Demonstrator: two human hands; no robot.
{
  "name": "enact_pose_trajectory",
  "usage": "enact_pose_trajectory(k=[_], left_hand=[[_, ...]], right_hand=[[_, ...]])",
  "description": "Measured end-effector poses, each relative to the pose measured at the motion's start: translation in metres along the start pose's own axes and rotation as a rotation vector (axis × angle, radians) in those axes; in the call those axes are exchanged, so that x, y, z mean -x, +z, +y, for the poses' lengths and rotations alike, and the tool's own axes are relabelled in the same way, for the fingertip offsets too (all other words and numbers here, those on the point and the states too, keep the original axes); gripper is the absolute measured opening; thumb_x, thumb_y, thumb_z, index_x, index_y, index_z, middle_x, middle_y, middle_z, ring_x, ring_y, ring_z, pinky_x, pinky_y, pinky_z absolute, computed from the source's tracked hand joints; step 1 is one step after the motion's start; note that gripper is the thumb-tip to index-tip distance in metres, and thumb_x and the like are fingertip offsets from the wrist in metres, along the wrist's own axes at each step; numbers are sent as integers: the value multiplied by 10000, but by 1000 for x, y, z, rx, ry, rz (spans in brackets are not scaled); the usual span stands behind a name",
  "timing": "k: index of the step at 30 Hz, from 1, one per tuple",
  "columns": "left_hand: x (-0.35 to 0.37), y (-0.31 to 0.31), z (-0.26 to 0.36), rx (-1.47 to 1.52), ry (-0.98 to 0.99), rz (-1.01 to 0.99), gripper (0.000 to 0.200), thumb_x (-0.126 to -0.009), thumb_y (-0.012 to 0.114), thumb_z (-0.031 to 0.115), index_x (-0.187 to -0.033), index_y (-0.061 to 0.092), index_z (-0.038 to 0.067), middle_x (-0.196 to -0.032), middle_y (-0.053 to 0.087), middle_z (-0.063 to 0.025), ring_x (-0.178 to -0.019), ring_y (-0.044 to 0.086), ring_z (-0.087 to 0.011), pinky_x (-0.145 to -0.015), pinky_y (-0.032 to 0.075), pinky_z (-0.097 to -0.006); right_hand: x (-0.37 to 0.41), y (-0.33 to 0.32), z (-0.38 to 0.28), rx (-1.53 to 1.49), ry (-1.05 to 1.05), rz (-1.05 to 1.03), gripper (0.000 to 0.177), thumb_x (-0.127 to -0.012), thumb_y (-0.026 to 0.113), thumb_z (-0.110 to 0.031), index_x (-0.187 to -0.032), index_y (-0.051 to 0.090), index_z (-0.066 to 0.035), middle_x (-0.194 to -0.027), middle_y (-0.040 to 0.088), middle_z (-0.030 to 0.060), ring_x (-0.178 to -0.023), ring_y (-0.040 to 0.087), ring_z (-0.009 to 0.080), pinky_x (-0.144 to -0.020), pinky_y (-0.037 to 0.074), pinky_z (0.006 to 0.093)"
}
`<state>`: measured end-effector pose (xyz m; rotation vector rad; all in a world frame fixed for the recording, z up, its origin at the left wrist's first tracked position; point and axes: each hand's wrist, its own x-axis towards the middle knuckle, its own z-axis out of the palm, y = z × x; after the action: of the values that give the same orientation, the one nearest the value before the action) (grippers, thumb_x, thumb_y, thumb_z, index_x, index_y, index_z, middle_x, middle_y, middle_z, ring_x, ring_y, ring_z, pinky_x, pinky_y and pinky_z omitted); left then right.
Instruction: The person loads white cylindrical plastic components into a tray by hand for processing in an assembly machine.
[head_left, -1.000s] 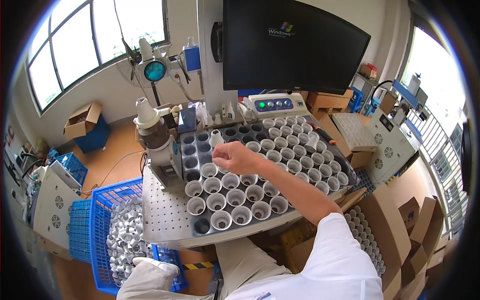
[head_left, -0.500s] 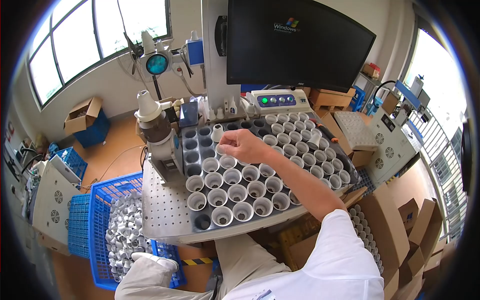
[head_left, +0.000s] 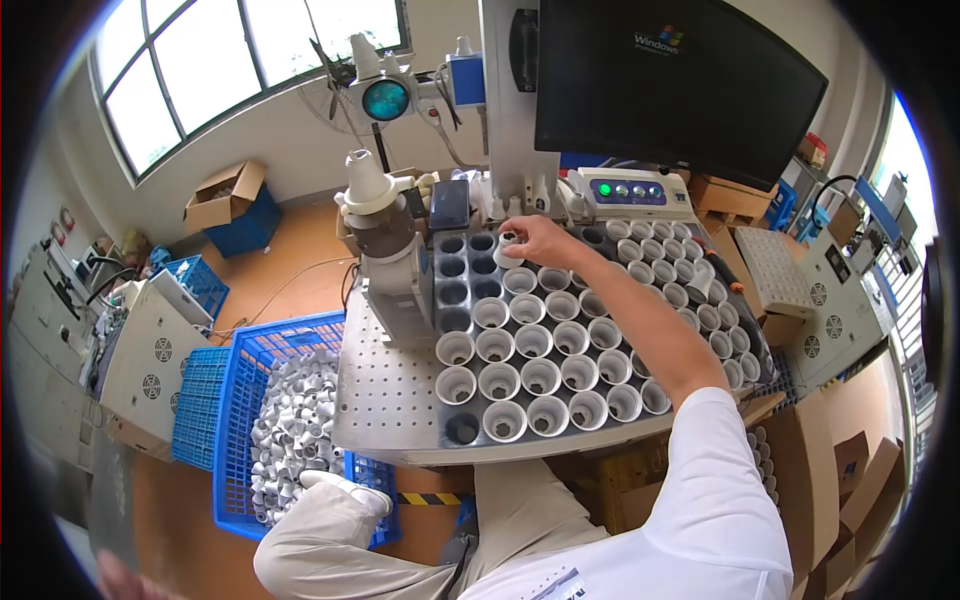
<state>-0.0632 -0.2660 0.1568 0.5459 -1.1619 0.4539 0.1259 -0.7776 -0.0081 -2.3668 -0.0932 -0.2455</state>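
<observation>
Right hand (head_left: 545, 240) pinches a small white cup-shaped fitting (head_left: 509, 243) over the far rows of the dark tray (head_left: 455, 268); left hand (head_left: 118, 582) a blur at the lower edge, grip unreadable; perforated metal table (head_left: 385, 395); blue basket (head_left: 232, 395) on an orange floor.

A: What colour are the cups (head_left: 541, 377) in the tray (head_left: 462, 430)?
B: White, every one; the tray is dark grey. The fitting (head_left: 508, 243) in the right hand (head_left: 540, 240) is white too.
A: And the bench (head_left: 385, 390)?
B: Silver metal, dotted with a regular grid of small holes.
A: The crate (head_left: 232, 430)?
B: Blue lattice, heaped with white pieces (head_left: 295, 420). Monitor (head_left: 680, 90) black, floor (head_left: 290, 270) orange.
</observation>
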Motion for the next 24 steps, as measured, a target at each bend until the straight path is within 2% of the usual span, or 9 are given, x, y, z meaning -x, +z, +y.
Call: enact_pose_trajectory(k=[3,4,5,6,8,12,18,20,24], left_hand=[[-22,-56,-74,-515,-348,-155,546,-912,576,410,-1056,607,-116,-1172,568,-254,-1131,529,-328,-1019,369,-408],[-20,-76,-124,-384,-281,-73,537,-888,609,396,-1068,607,-110,-1116,591,-271,-1067,573,-329,-1004,404,-431],[-30,-81,-163,-547,-347,-33,409,-905,594,327,-976,634,-74,-1050,639,-239,-979,619,-294,-968,453,-378],[-42,-68,-198,-1240,-472,-92,400,-905,523,203,-694,538,-137,-993,664,-230,-956,622,-245,-895,489,-342],[-50,-102,-277,-742,-534,164,117,-798,386,-22,-700,449,-14,-997,687,-158,-885,631,-229,-782,475,-255],[-65,-85,-359,-969,-859,204,160,-780,367,87,-906,355,-11,-852,645,-208,-779,589,-264,-747,476,-316],[-81,-126,-355,-440,-696,198,163,-795,382,145,-787,480,15,-742,609,-174,-614,557,-247,-565,490,-358],[-85,-152,-321,-554,-634,497,231,-787,353,148,-699,514,9,-686,610,-159,-585,567,-242,-558,500,-376],[3,-306,-267,-949,-633,356,237,-726,393,134,-648,549,-26,-678,626,-171,-627,609,-221,-580,503,-350]], right_hand=[[1,3,4,-104,21,-4,471,-772,720,-235,-1148,599,22,-959,651,148,-877,604,217,-812,476,327],[3,5,3,-101,26,-1,472,-775,724,-235,-1149,597,23,-957,650,144,-875,602,208,-805,476,323],[4,6,3,-96,33,1,473,-778,728,-235,-1151,596,24,-955,649,140,-872,600,199,-799,477,319],[5,8,6,-110,39,12,480,-780,734,-246,-1152,594,25,-952,651,134,-863,600,194,-793,477,318],[2,11,13,-135,51,37,495,-785,744,-268,-1153,591,26,-945,654,124,-843,601,185,-782,477,315],[-14,-13,-32,-368,15,160,473,-853,713,-288,-1184,565,17,-933,664,94,-861,617,155,-766,479,281],[-72,-27,-170,-438,-312,234,437,-843,730,-245,-1147,588,35,-957,678,106,-835,628,132,-755,501,243],[-89,-13,-190,-357,-354,132,420,-835,738,-258,-1106,612,38,-928,683,97,-821,632,129,-740,502,251],[-96,10,-198,-255,-309,17,396,-823,749,-284,-1027,650,40,-899,693,90,-810,637,127,-701,504,283]])
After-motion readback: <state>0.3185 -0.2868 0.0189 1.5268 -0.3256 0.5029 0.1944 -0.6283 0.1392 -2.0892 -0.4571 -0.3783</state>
